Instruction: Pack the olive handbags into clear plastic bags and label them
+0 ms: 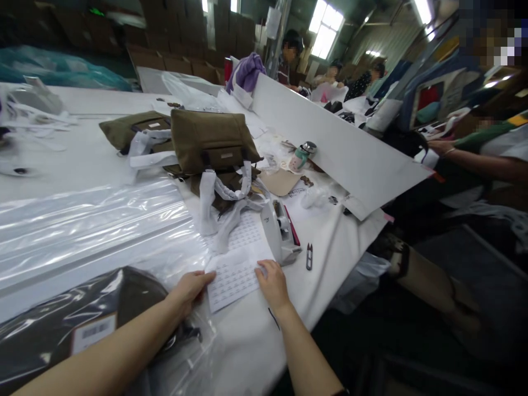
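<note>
A white sheet of small printed labels [231, 281] lies at the table's front edge, between my two hands. My left hand [190, 290] pinches its left edge, thumb on top and fingers underneath. At the sheet's right edge, my right hand [274, 281] has its thumb and fingers closed on the paper. Another label sheet [247, 230] extends behind it, partly under white-wrapped straps [210, 203]. Just beyond my right hand stands a white tape dispenser [272, 228]. To the left of my left hand is a dark bag in clear plastic [127, 297], bearing a barcode label [94, 333].
Olive bags [214, 132] are piled beyond the sheets. Thread snips [309, 257] lie at right, with a bottle [300, 158] farther back. Clear plastic bags [91, 220] cover the left side. A white board [330, 143] borders the table; people [291, 58] work behind it.
</note>
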{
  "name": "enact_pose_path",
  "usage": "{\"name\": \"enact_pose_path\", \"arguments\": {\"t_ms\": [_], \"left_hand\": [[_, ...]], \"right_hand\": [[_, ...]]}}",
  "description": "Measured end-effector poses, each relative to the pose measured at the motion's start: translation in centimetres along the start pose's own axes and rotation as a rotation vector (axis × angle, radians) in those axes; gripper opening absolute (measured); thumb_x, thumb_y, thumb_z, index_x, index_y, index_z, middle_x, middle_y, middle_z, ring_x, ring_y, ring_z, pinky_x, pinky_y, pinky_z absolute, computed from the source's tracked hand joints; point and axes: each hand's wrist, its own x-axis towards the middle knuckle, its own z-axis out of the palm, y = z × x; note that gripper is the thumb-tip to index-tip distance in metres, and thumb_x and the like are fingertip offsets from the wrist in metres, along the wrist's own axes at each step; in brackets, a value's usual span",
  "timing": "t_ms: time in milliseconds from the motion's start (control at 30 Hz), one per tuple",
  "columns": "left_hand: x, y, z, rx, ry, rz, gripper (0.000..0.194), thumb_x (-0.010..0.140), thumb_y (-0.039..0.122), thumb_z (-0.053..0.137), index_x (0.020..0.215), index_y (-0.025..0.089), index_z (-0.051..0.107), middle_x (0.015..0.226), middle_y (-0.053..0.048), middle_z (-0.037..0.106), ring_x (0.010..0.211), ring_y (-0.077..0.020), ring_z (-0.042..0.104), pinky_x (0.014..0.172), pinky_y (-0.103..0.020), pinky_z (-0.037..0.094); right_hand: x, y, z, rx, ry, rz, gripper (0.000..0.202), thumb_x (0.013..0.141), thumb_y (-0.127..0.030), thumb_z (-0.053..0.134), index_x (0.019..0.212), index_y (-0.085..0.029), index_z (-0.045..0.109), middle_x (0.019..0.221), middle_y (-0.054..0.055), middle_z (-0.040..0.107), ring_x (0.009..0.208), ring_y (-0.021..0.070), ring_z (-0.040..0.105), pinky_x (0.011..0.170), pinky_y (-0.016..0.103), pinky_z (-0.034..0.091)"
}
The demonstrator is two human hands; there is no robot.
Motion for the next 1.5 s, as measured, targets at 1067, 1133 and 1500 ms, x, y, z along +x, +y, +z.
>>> {"name": "enact_pose_path", "arguments": {"t_ms": [1067, 1133, 1500], "left_hand": [[1.1, -1.0, -1.5, 0.003, -0.200, 0.073, 0.017, 0.061, 0.028, 0.064, 0.069, 0.015, 0.057, 0.062, -0.002, 0.062, 0.056, -0.0121, 0.055, 0.049, -0.019, 0.040], [1.1, -0.9, -1.4, -0.002, -0.196, 0.072, 0.016, 0.060, 0.026, 0.064, 0.069, 0.015, 0.057, 0.061, -0.002, 0.062, 0.055, -0.0123, 0.054, 0.048, -0.020, 0.039], [-0.6, 1.5, 0.7, -0.277, -0.463, 0.037, 0.027, 0.062, 0.023, 0.052, 0.087, 0.015, 0.059, 0.074, -0.007, 0.066, 0.070, -0.0242, 0.064, 0.060, -0.035, 0.051]], "right_hand": [[2.5, -2.6, 1.5, -0.206, -0.103, 0.085, 0.009, 0.067, -0.011, 0.065, 0.072, -0.017, 0.068, 0.081, 0.010, 0.064, 0.086, 0.0258, 0.055, 0.082, 0.037, 0.043], [2.7, -2.4, 1.5, -0.173, -0.104, 0.087, 0.007, 0.065, -0.011, 0.066, 0.065, -0.017, 0.067, 0.078, 0.009, 0.063, 0.083, 0.0259, 0.056, 0.081, 0.037, 0.043], [1.8, -0.7, -0.5, 0.162, 0.009, 0.152, 0.017, 0.077, -0.019, 0.054, 0.086, -0.016, 0.068, 0.085, 0.007, 0.068, 0.076, 0.0178, 0.063, 0.072, 0.029, 0.052]]}}
